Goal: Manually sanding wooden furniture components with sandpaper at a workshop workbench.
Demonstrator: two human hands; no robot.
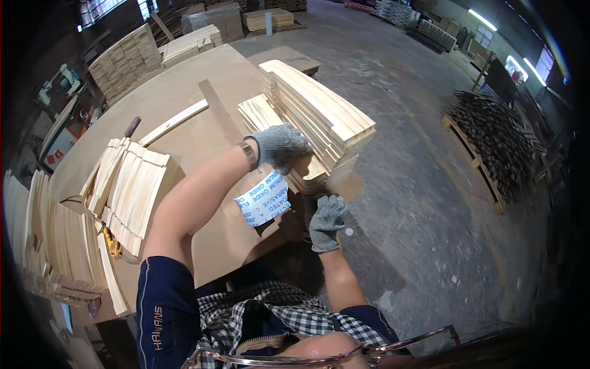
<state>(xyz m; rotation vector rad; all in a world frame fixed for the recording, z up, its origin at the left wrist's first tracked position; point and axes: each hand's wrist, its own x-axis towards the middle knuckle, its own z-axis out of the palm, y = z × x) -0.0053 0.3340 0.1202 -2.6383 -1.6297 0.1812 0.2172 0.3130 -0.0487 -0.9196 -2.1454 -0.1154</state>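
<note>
I've got the left hand (281, 147) bent at one tall board stack (319, 111), one o'clock; right hand (329, 222) curled, five o'clock. What these two grip, I can't tell. One white sheet (264, 198), eight o'clock.

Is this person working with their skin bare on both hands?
No, the left hand and the right hand are both covered by grey gloves.

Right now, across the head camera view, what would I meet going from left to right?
Pale curved boards at the far left, small yellow item, left gloved hand, right gloved hand, pile of dark strips on a pallet.
</note>
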